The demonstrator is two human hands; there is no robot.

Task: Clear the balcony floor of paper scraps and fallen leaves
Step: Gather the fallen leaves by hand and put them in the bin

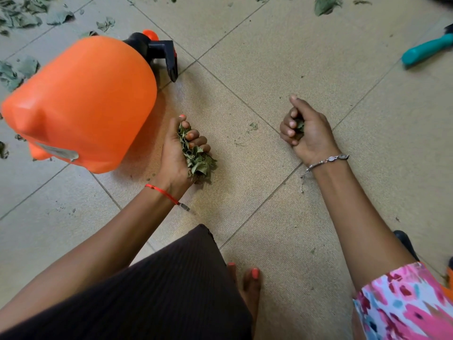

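My left hand (pixel 180 149) grips a thick bunch of dry green leaves (pixel 199 160) just above the beige tiled floor (pixel 269 57); the leaves stick out below the curled fingers. My right hand (pixel 305 128) is curled round a few small leaf bits (pixel 299 125), barely visible inside the fist. A tiny leaf scrap (pixel 253 125) lies on the tile between the two hands. More fallen leaves (pixel 22 17) are scattered at the far left, and one leaf (pixel 324 4) lies at the top right.
A large orange sprayer bottle (pixel 81 104) with a black nozzle (pixel 163 54) lies on its side left of my left hand. A teal-handled tool (pixel 427 50) lies at the right edge. My knee and bare foot (pixel 252 280) are at the bottom.
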